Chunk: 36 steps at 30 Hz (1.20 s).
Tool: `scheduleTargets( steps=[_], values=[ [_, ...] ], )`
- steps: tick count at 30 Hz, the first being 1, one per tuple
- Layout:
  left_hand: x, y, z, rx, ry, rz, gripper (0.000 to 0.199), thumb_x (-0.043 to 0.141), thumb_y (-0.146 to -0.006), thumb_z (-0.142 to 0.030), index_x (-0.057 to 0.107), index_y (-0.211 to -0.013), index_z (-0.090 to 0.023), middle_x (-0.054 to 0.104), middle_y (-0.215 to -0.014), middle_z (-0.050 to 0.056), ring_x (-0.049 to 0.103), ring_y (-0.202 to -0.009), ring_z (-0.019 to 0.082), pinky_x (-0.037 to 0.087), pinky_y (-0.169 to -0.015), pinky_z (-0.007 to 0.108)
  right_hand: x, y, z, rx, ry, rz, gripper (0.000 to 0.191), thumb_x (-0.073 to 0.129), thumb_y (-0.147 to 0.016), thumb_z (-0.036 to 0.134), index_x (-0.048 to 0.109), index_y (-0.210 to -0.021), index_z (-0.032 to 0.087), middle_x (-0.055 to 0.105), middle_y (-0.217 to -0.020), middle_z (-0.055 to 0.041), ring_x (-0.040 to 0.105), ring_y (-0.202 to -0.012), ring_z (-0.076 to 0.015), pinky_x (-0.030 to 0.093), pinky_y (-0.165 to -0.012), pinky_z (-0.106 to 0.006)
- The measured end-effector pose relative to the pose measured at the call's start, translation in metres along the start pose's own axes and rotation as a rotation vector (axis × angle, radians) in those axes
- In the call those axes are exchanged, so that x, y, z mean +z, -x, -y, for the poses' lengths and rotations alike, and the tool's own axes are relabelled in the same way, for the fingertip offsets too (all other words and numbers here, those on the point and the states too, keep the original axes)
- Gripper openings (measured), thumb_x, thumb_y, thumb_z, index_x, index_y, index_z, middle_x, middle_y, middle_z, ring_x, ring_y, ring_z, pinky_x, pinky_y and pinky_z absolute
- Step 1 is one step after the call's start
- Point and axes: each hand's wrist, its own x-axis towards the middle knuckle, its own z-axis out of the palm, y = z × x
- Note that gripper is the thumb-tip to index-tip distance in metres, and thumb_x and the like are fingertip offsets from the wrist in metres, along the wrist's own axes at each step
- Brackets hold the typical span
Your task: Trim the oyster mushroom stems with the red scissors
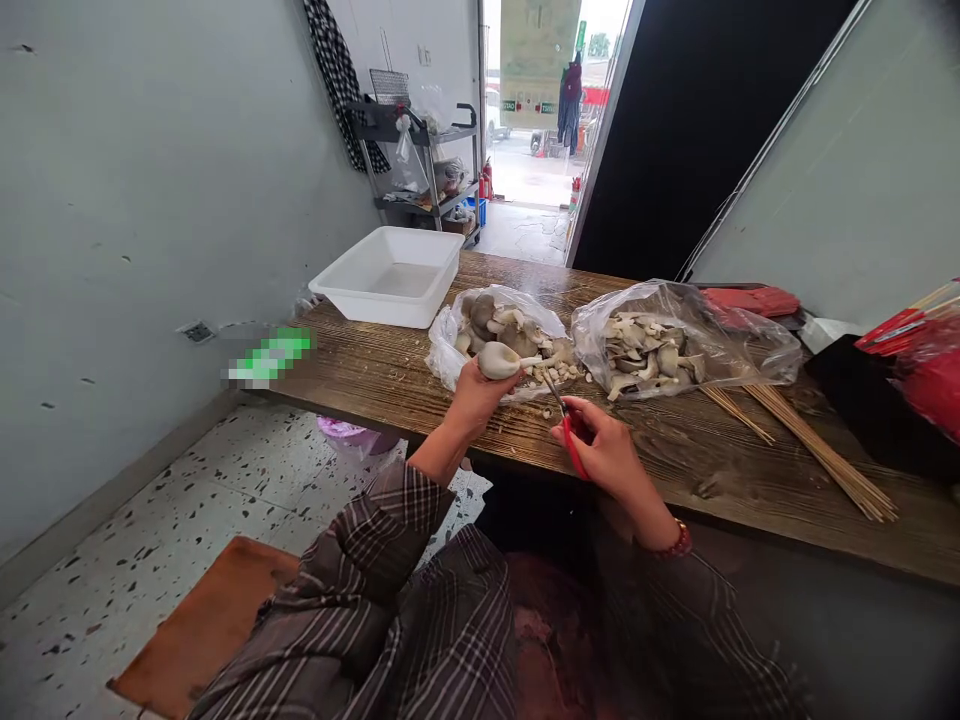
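My left hand [478, 398] is closed around an oyster mushroom [498, 361], its pale stem pointing right. In my right hand [604, 447] are red-handled scissors [573, 446], their blades reaching up towards the stem end. Whether the blades touch the stem I cannot tell. Just behind my left hand, an opened plastic bag [445, 345] holds whole mushrooms, with small cut stem pieces [564, 374] at its right side. Farther right, a second clear bag [592, 325] contains more mushroom pieces [652, 352].
A white plastic tub [337, 290] stands at the table's back left. Thin wooden skewers [825, 455] lie at the right, near a black box [851, 400] and red packages [754, 300]. Beyond the wooden table [675, 460] is a grey shelf cart [420, 140] by the doorway.
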Motion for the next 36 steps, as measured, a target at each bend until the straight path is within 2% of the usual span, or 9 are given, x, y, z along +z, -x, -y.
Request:
scheduleTargets(
  steps=[3,7,10,17,23,25,27,31,36],
  values=[
    [-0.003,0.006,0.005,0.005,-0.058,-0.012,0.039,0.089,-0.055,-0.033,0.065,-0.081,-0.016,0.066,-0.07,-0.002,0.056,-0.062,0.011,0.042,-0.058,0.024,0.011,-0.007,0.003,0.003,-0.001,0.035,0.049,0.067,-0.083,0.049,0.071,-0.119,0.016,0.072,-0.079,-0.0044,0.064,-0.07,-0.0194,0.049,-0.069,-0.032],
    [-0.008,0.011,0.012,0.059,-0.149,-0.006,0.035,0.086,-0.059,-0.031,0.066,-0.083,-0.016,0.069,-0.08,0.001,0.062,-0.075,0.014,0.048,-0.068,0.025,0.025,-0.016,0.003,0.01,-0.07,0.059,0.053,0.065,-0.084,0.051,0.072,-0.121,0.013,0.073,-0.082,-0.0059,0.063,-0.072,-0.0195,0.048,-0.069,-0.032],
    [-0.012,0.012,0.015,0.091,-0.234,-0.019,0.03,0.083,-0.061,-0.03,0.067,-0.081,-0.016,0.069,-0.08,0.001,0.061,-0.077,0.015,0.049,-0.073,0.026,0.031,-0.02,0.004,0.004,-0.135,0.074,0.052,0.065,-0.085,0.053,0.074,-0.117,0.013,0.072,-0.081,-0.0056,0.062,-0.07,-0.0188,0.048,-0.067,-0.031],
    [-0.014,0.011,0.015,0.081,-0.237,-0.011,0.023,0.08,-0.063,-0.026,0.068,-0.078,-0.016,0.07,-0.079,0.001,0.06,-0.074,0.015,0.048,-0.072,0.026,0.035,-0.021,0.005,0.005,-0.211,0.111,0.044,0.065,-0.086,0.051,0.077,-0.111,0.017,0.067,-0.069,-0.0022,0.059,-0.066,-0.0177,0.047,-0.06,-0.028],
    [-0.014,0.006,0.016,0.027,-0.184,-0.032,0.025,0.083,-0.06,-0.026,0.068,-0.078,-0.015,0.069,-0.076,0.001,0.059,-0.072,0.014,0.049,-0.069,0.026,0.033,-0.021,0.006,0.139,-0.268,0.159,0.045,0.067,-0.083,0.056,0.075,-0.102,0.016,0.059,-0.06,0.0009,0.05,-0.053,-0.0137,0.039,-0.049,-0.026],
    [-0.015,0.006,0.014,-0.014,-0.144,0.006,0.029,0.085,-0.061,-0.03,0.069,-0.08,-0.015,0.068,-0.075,0.001,0.059,-0.07,0.014,0.048,-0.065,0.026,0.028,-0.023,0.007,0.204,-0.348,0.137,0.047,0.07,-0.081,0.058,0.072,-0.104,0.017,0.059,-0.062,0.0017,0.048,-0.051,-0.0126,0.039,-0.048,-0.026],
    [-0.017,0.008,0.01,-0.062,-0.1,0.107,0.033,0.085,-0.062,-0.035,0.07,-0.082,-0.014,0.068,-0.072,0.001,0.06,-0.067,0.015,0.048,-0.063,0.026,0.023,-0.026,0.007,0.229,-0.445,0.064,0.051,0.073,-0.078,0.057,0.069,-0.11,0.018,0.06,-0.066,0.0023,0.05,-0.054,-0.0123,0.041,-0.051,-0.026],
    [-0.015,0.014,0.003,-0.137,-0.107,0.338,0.037,0.084,-0.065,-0.04,0.071,-0.086,-0.013,0.066,-0.068,0.002,0.059,-0.062,0.014,0.047,-0.061,0.026,0.018,-0.034,0.012,0.15,-0.552,-0.092,0.052,0.081,-0.072,0.048,0.064,-0.114,0.023,0.065,-0.079,0.0017,0.059,-0.07,-0.0141,0.049,-0.063,-0.027],
    [-0.009,0.017,-0.002,-0.023,-0.243,0.373,0.04,0.083,-0.066,-0.031,0.067,-0.099,-0.015,0.067,-0.079,0.001,0.059,-0.07,0.015,0.048,-0.068,0.027,0.024,-0.039,0.02,0.135,-0.551,-0.08,0.052,0.083,-0.067,0.044,0.063,-0.112,0.023,0.067,-0.082,0.0017,0.062,-0.074,-0.0149,0.052,-0.073,-0.031]
  ],
)
